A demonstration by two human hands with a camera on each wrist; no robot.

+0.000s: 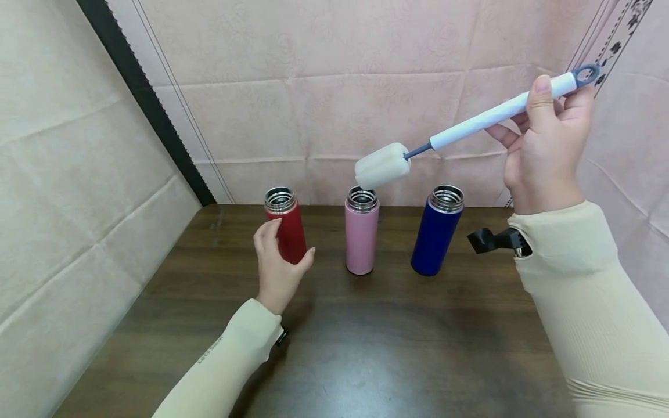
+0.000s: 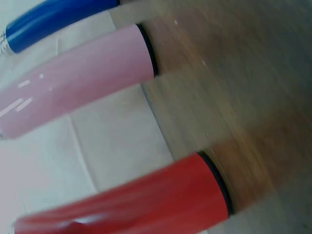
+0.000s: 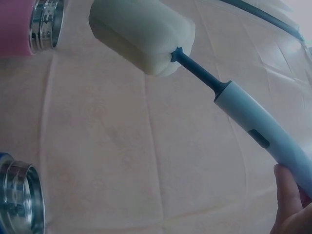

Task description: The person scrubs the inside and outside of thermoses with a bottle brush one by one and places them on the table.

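Note:
My right hand (image 1: 549, 139) grips the pale blue handle of a sponge bottle brush (image 1: 475, 125), near its hanging loop. The white sponge head points down to the left, above the mouth of a pink bottle (image 1: 362, 238). In the right wrist view the sponge head (image 3: 141, 34) appears whole, with only some fingers at the handle's lower end. Beside a red bottle (image 1: 292, 235), my left hand (image 1: 277, 267) has its thumb and fingers spread apart; whether it touches the bottle I cannot tell. No fingers show in the left wrist view, where the red bottle (image 2: 136, 200) lies nearest.
A dark blue bottle (image 1: 436, 235) stands to the right of the pink one. All three are lidless, with bare steel necks, on a dark wooden table (image 1: 355, 348). Patterned pale cloth (image 1: 313, 104) hangs behind and at both sides.

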